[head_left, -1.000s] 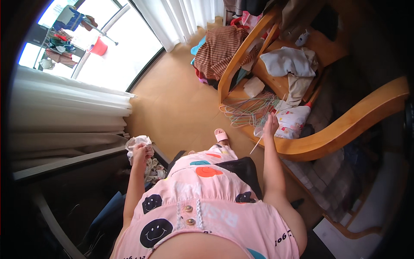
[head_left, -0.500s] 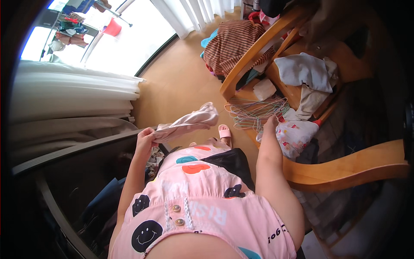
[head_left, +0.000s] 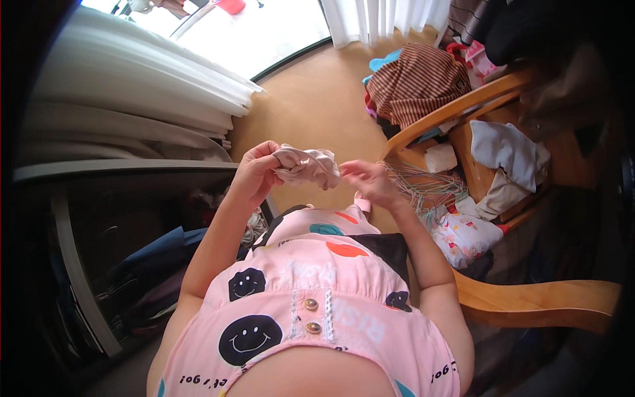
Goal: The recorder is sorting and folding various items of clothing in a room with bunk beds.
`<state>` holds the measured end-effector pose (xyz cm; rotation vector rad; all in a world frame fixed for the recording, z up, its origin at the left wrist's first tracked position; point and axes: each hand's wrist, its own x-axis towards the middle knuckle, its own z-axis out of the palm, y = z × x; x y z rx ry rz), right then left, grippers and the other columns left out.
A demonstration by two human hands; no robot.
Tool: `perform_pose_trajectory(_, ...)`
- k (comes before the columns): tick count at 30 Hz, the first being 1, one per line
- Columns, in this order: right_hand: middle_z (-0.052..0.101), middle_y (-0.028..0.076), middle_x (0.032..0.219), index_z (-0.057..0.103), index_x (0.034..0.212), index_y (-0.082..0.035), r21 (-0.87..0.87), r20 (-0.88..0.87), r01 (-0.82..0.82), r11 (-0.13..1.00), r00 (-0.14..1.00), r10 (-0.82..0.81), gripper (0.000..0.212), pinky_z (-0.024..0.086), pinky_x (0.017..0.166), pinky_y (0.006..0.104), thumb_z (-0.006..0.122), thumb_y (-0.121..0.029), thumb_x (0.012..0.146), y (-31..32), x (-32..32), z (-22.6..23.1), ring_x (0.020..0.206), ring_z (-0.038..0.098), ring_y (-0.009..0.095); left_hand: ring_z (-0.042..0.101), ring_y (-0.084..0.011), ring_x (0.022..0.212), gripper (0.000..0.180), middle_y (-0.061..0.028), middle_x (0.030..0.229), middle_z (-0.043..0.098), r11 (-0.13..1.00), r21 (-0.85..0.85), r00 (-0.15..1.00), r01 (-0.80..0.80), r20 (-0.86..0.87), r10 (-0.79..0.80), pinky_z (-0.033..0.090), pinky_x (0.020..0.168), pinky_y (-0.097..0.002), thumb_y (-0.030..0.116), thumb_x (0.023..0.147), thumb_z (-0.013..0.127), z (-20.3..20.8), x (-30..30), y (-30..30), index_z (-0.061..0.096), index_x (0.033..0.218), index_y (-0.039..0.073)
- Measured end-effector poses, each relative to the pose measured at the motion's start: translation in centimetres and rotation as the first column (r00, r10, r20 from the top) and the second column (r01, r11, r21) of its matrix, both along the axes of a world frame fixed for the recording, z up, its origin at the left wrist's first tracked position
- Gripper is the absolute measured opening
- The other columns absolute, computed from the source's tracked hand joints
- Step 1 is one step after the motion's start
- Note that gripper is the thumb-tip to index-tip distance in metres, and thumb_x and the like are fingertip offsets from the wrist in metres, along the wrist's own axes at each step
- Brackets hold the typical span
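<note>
Bunched between the fingers of my left hand (head_left: 256,171) is a pale pinkish-beige cloth garment (head_left: 308,167), held up in front of me; its exact kind does not show. My right hand (head_left: 376,184) is at the garment's right end, fingers loosely bent and a little apart. Whether its fingertips touch the fabric is hard to tell. Just beyond that hand, a tangled bundle of thin wire hangers (head_left: 430,188) lies on a wooden chair (head_left: 479,173).
Grey-white clothes (head_left: 506,149) and a white printed cloth (head_left: 466,237) lie on the chair. Behind it is a heap with a striped brown garment (head_left: 418,83). A curved wooden armrest (head_left: 536,301) sticks out at right. On the left stands a dark cabinet (head_left: 132,218) holding clothes, below white curtains (head_left: 142,86).
My right hand has left the hangers and come in to the garment. The garment, stretched out before, is now bunched and nearer the middle. The view has shifted left.
</note>
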<state>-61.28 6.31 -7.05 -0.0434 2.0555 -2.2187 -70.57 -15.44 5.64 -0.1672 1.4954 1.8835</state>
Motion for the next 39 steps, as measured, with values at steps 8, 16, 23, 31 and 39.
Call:
perform_pose_trajectory(8,0.062,0.01,0.076,0.055,0.104,-0.006,0.994,0.028,-0.058,0.088,0.951,0.308,0.041,0.05,0.061,0.0367,0.067,-0.025,0.069,-4.2,-4.6,-0.5,0.076,0.063,0.023,0.054,-0.0081,0.057,0.007,-0.0018,0.068,0.057,0.996,0.061,0.987,-0.058,-0.145,0.066,0.043,0.049,-0.0198,0.0,0.078,0.051,4.0,-1.4,-6.5,0.053,0.078,0.007)
perform_pose_trajectory(16,0.057,0.011,0.066,0.052,0.068,-0.007,0.898,-0.435,0.323,0.297,0.75,0.499,0.017,0.047,0.061,0.0398,0.062,-0.02,0.071,2.4,-10.8,10.4,0.067,0.059,0.028,0.05,-0.0113,0.052,0.003,-0.0046,0.057,0.052,0.531,-0.778,0.851,-0.335,-0.491,-0.183,0.04,0.05,-0.0258,-0.001,0.068,0.052,-1.4,-8.7,-25.7,0.052,0.068,0.002)
perform_pose_trajectory(23,0.055,0.008,0.066,0.053,0.065,-0.008,0.602,-0.793,0.689,0.404,0.455,0.406,0.01,0.044,0.061,0.0382,0.059,-0.014,0.069,-2.6,-10.4,10.3,0.068,0.055,0.026,0.057,-0.0211,0.063,0.02,-0.0117,0.07,0.054,0.49,-0.16,0.085,-0.857,-0.982,-0.171,0.045,0.057,-0.0314,-0.001,0.07,0.052,-2.1,-6.0,-21.4,0.052,0.09,0.002)
perform_pose_trajectory(31,0.063,0.011,0.069,0.066,0.066,-0.01,0.842,0.321,-0.48,0.244,0.811,0.489,0.014,0.041,0.083,0.0427,0.063,-0.024,0.068,-6.4,-3.8,4.9,0.083,0.061,0.022,0.061,-0.0239,0.053,0.023,-0.0129,0.066,0.061,0.859,-0.445,0.915,0.253,0.397,-0.064,0.049,0.046,-0.031,0.016,0.079,0.043,-16.0,4.3,-30.2,0.06,0.087,0.001)
perform_pose_trajectory(39,0.062,0.007,0.094,0.063,0.084,-0.006,0.967,-0.135,-0.156,0.2,0.351,0.927,0.02,0.039,0.087,0.0397,0.055,-0.017,0.069,-19.9,-2.3,12.7,0.095,0.055,0.024,0.057,-0.0264,0.086,0.027,-0.0083,0.092,0.06,0.454,0.686,0.814,-0.569,0.394,0.426,0.044,0.083,-0.0425,0.03,0.086,0.041,-19.2,-6.1,-28.6,0.054,0.094,0.007)
